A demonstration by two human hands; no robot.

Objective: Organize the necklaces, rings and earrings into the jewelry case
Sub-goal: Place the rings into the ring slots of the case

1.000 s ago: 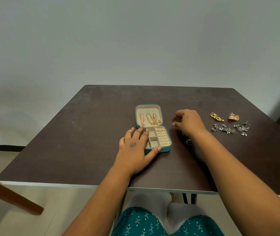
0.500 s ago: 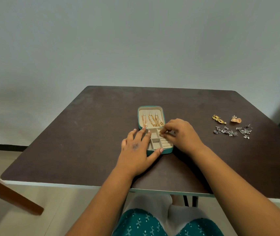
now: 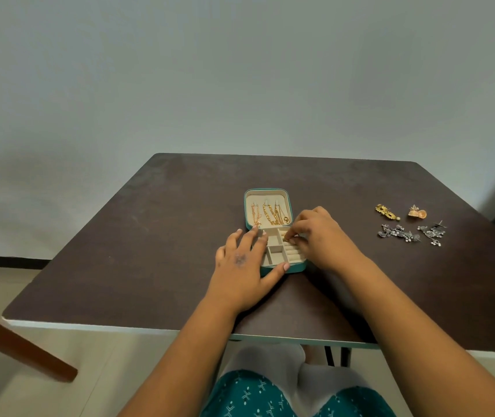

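A matt dark wood-look table (image 3: 156, 236) carries a cloth-lined jewelry case (image 3: 267, 195) holding shiny gold metal chains (image 3: 272, 214).

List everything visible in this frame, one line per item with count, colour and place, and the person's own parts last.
jewelry case: 1, teal outside and cream inside, open at the table's middle
necklaces: a few gold chains, exact count unclear, hanging in the case lid
gold earring: 1, gold, loose on the table to the right
orange earring: 1, orange-gold, just right of the gold one
silver earrings: 2 clusters, dark silver, nearer the person than those two
table: 1, dark brown top with a pale edge
wooden bar: 1, brown, lower left, beyond the table
left hand: flat on the case's left side, thumb along its near edge
right hand: grip pinched over the ring rolls; what it holds is too small to tell
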